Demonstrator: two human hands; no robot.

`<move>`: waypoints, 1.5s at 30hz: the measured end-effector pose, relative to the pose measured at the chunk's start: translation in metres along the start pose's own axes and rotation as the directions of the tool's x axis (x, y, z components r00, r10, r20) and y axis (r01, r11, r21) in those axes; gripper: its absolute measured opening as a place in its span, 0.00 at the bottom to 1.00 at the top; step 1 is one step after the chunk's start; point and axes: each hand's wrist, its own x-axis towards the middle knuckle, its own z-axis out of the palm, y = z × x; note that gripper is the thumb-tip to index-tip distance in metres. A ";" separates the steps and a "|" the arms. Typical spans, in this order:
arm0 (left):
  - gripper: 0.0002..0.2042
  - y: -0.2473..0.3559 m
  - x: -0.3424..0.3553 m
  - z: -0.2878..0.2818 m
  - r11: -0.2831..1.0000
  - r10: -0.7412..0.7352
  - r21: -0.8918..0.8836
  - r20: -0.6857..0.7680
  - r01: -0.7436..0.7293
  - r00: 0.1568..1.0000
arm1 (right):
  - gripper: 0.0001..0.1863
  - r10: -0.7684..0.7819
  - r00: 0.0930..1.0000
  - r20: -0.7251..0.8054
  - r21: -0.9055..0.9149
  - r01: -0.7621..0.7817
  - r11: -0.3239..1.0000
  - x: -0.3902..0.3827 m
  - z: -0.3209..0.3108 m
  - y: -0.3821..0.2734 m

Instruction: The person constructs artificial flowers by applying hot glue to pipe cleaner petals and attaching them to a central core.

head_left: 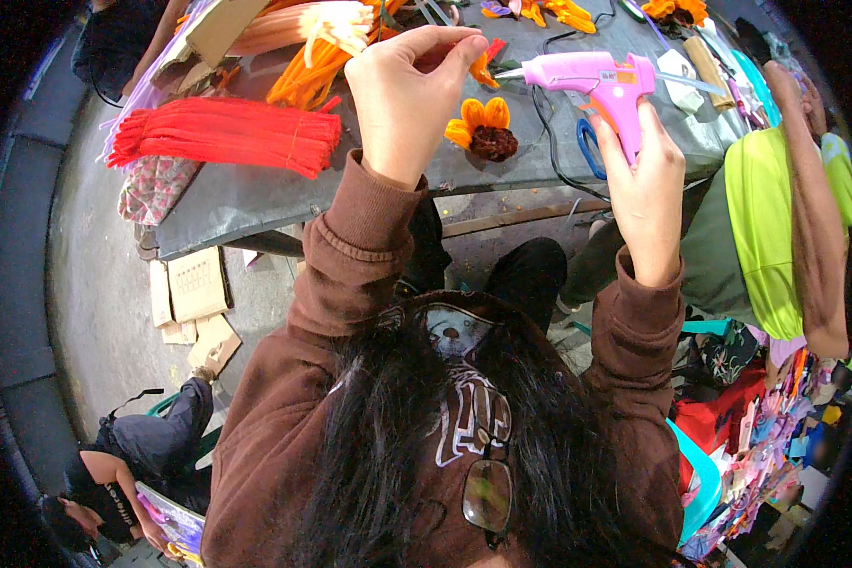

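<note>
My right hand [646, 180] is wrapped round the handle of a pink glue gun [577, 74], its nozzle pointing left. Close to that nozzle, my left hand [409, 99] is pinched, thumb against forefinger, at a small orange and red fuzzy piece [484, 68]; the fingers partly hide it. Below the nozzle, a partly made flower [484, 130] with orange and yellow petals and a dark brown centre lies on the table. A thick bundle of red pipe cleaners [227, 134] lies to the left of my left hand.
Orange pipe cleaners [314, 76] and a peach bundle [298, 26] lie at the far left of the grey table [256, 210]. A black cord [551, 142] and blue-handled scissors [589, 148] sit by the glue gun. A person in a lime top [765, 227] is at the right. Cardboard [197, 284] lies on the floor.
</note>
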 end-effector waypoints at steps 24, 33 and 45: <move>0.08 -0.003 0.000 0.000 0.999 -0.050 -0.006 0.039 0.050 0.998 | 0.13 0.223 0.967 0.127 -0.054 -0.218 0.975 0.008 -0.031 0.031; 0.10 -0.006 0.000 0.000 0.986 -0.092 -0.127 0.116 0.107 0.989 | 0.23 0.474 0.880 -0.036 -0.081 -0.475 0.876 0.017 -0.013 0.071; 0.10 -0.001 -0.001 -0.007 0.949 -0.105 -0.231 0.410 0.215 0.906 | 0.22 0.007 0.990 -0.140 -0.460 -0.071 0.885 0.025 0.004 0.060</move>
